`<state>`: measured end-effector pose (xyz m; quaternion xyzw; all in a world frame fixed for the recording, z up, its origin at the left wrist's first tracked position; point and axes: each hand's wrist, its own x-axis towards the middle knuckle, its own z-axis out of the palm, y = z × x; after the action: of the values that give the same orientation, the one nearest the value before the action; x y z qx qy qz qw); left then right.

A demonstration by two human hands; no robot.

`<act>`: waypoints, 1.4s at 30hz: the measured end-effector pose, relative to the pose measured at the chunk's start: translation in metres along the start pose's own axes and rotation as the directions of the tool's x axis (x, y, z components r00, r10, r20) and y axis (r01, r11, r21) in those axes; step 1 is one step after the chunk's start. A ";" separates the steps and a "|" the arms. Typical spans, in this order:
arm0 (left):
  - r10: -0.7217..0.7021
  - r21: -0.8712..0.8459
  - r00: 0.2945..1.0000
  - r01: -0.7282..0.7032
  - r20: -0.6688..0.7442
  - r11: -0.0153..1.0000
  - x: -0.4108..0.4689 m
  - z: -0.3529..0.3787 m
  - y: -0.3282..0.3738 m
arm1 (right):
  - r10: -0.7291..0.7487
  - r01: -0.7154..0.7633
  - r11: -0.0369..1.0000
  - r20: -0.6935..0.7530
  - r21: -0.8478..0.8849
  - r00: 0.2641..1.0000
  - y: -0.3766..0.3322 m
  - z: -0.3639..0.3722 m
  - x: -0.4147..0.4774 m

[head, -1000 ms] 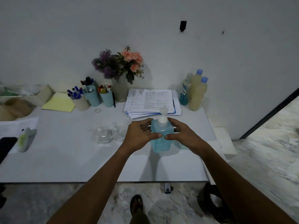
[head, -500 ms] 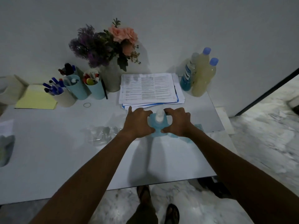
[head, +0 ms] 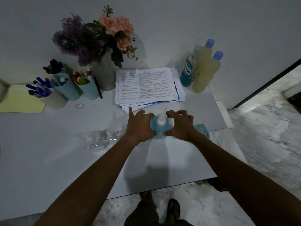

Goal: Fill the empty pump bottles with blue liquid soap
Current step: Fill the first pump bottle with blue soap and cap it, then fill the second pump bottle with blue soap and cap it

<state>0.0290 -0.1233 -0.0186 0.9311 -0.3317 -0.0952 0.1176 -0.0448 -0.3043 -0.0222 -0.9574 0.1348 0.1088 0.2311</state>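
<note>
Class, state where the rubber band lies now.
Head view, left of centre: the rubber band lies on the table beside the pen cups, left of the paper stack.

Upright blue-filled pump bottle (head: 160, 128), second blue bottle (head: 201, 129) right, clear empty bottles (head: 97, 139) left.

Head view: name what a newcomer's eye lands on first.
The blue pump bottle, gripped between the left hand and right hand in the middle, draws the eye first. At the back stand pink and purple flowers, with two pale yellow bottles at the far right.
</note>
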 end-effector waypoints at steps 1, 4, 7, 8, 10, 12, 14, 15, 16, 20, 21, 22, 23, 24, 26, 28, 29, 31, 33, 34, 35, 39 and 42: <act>-0.001 0.001 1.000 0.001 -0.001 1.000 0.001 0.000 0.000 | 0.003 -0.003 1.000 0.004 0.006 1.000 0.000 0.000 0.000; -0.008 0.002 1.000 0.008 0.003 1.000 0.001 0.000 0.001 | 0.004 -0.004 1.000 0.014 0.002 1.000 -0.001 -0.002 -0.002; -0.030 -0.003 0.999 0.030 0.030 1.000 -0.002 -0.004 0.004 | 0.007 -0.008 1.000 0.018 0.010 1.000 -0.001 -0.003 -0.003; -0.040 -0.008 0.998 0.040 0.041 0.999 -0.003 -0.005 0.005 | 0.005 -0.005 1.000 0.013 0.012 1.000 -0.001 -0.002 -0.004; -0.055 -0.020 0.997 0.056 0.057 0.998 -0.006 -0.007 0.007 | -0.003 0.003 1.000 0.007 0.010 1.000 0.001 -0.002 -0.006; -0.059 -0.022 0.996 0.061 0.063 0.998 -0.008 -0.004 0.008 | -0.010 0.010 1.000 0.010 -0.025 1.000 0.003 -0.003 -0.010; -0.062 -0.019 0.996 0.063 0.062 0.998 -0.011 0.000 0.009 | -0.012 0.012 0.997 0.009 -0.070 1.000 0.008 -0.005 -0.014; -0.068 -0.026 0.996 0.070 0.053 0.997 -0.013 0.002 0.010 | -0.008 0.008 0.996 0.004 -0.084 1.000 0.012 -0.005 -0.016; -0.077 -0.039 0.996 0.079 0.037 0.996 -0.016 0.005 0.011 | -0.003 0.003 0.996 -0.005 -0.085 1.000 0.015 -0.006 -0.018; -0.096 -0.072 0.991 0.090 -0.093 0.993 -0.029 0.010 0.020 | 0.012 -0.016 0.997 -0.041 -0.078 0.999 0.025 -0.008 -0.026; -0.090 -0.057 0.987 0.083 -0.136 0.995 -0.034 0.011 0.022 | 0.015 -0.020 0.996 -0.061 -0.088 0.998 0.025 -0.008 -0.028; -0.084 -0.045 0.982 0.077 -0.170 0.996 -0.038 0.011 0.023 | 0.018 -0.027 0.996 -0.095 -0.091 0.995 0.024 -0.007 -0.030; -0.085 -0.047 0.978 0.077 -0.193 0.996 -0.042 0.010 0.023 | 0.022 -0.034 0.996 -0.149 -0.082 0.989 0.021 -0.006 -0.033; -0.091 -0.059 0.974 0.081 -0.209 0.995 -0.046 0.010 0.022 | 0.021 -0.037 0.997 -0.216 -0.071 0.976 0.017 -0.004 -0.037; -0.113 -0.078 0.959 0.095 -0.260 0.992 -0.055 0.009 0.018 | -0.009 -0.011 0.999 -0.361 -0.054 0.933 0.006 0.002 -0.048; -0.138 -0.103 0.935 0.110 -0.326 0.989 -0.066 0.007 0.012 | -0.022 0.062 0.995 -0.427 0.080 0.904 -0.008 0.008 -0.060; -0.155 -0.123 0.918 0.117 -0.365 0.985 -0.072 0.006 0.008 | -0.013 0.094 0.980 -0.419 0.173 0.908 -0.016 0.010 -0.066; -0.183 -0.150 0.877 0.129 -0.445 0.980 -0.085 0.003 -0.003 | -0.040 0.139 0.960 -0.370 0.245 0.928 -0.033 0.014 -0.074; -0.201 -0.172 0.846 0.132 -0.494 0.976 -0.099 -0.004 -0.015 | -0.119 0.204 0.952 -0.338 0.230 0.934 -0.050 0.018 -0.076; -0.219 -0.194 0.827 0.136 -0.518 0.972 -0.106 -0.007 -0.020 | -0.148 0.227 0.948 -0.321 0.223 0.935 -0.058 0.020 -0.076; -0.254 -0.226 0.802 0.153 -0.540 0.962 -0.114 -0.011 -0.025 | -0.171 0.243 0.946 -0.306 0.214 0.936 -0.066 0.021 -0.075; -0.442 -0.413 0.740 0.241 -0.507 0.878 -0.151 -0.025 -0.040 | -0.256 0.299 0.940 -0.241 0.165 0.936 -0.095 0.025 -0.068; -0.533 -0.475 0.775 0.347 -0.341 0.809 -0.161 -0.024 -0.066 | -0.304 0.327 0.939 -0.182 0.110 0.935 -0.117 0.028 -0.061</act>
<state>-0.0481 0.0335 0.0021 0.9364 -0.0368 0.0386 0.3468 -0.0703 -0.1774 0.0182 -0.9539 0.0048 -0.0177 0.2997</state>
